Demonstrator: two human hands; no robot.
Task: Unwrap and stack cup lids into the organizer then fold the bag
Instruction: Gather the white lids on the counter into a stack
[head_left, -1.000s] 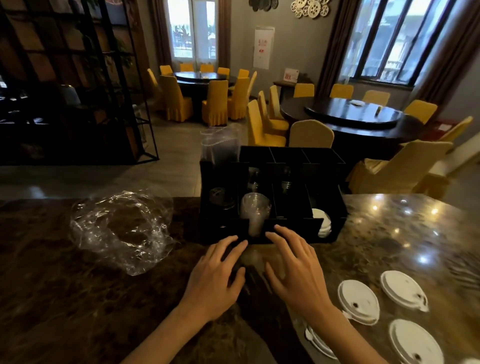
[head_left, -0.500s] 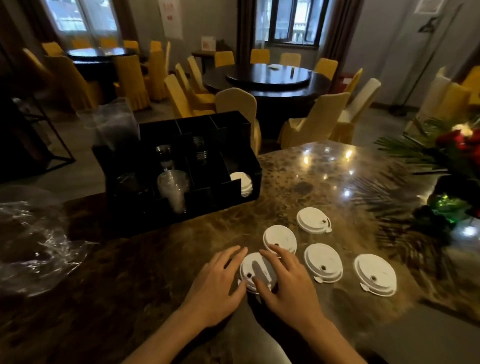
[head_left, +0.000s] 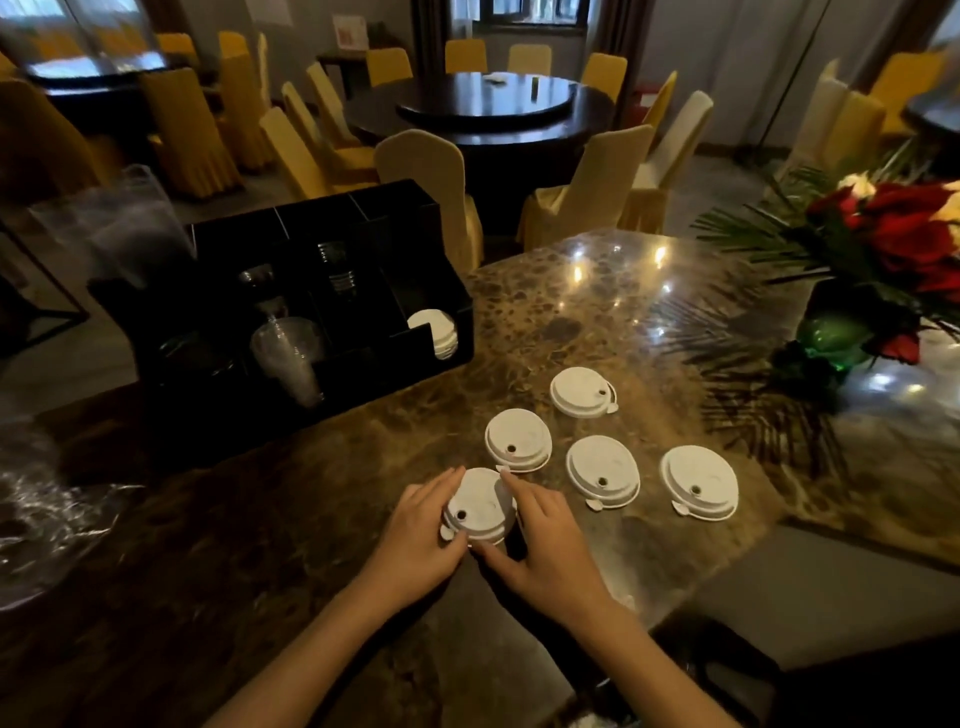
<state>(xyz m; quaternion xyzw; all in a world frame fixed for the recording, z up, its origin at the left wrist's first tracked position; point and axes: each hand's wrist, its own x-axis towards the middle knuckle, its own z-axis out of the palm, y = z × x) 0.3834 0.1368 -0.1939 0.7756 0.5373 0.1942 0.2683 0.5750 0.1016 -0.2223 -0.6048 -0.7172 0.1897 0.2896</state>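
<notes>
**Both hands close on a lid stack**

Since half a second ago the view has swung slightly right and both hands have drawn in around the nearest lid stack (head_left: 479, 506). The left hand (head_left: 415, 535) and right hand (head_left: 545, 545) each curl their grip against its rim on the marble tabletop (head_left: 597, 301). Four more white lids (head_left: 601, 469) lie apart to the right. One black organizer (head_left: 291, 291) holds a white lid pile (head_left: 435, 332) in its right compartment. One crumpled clear bag (head_left: 36, 514) lies far left.
</notes>
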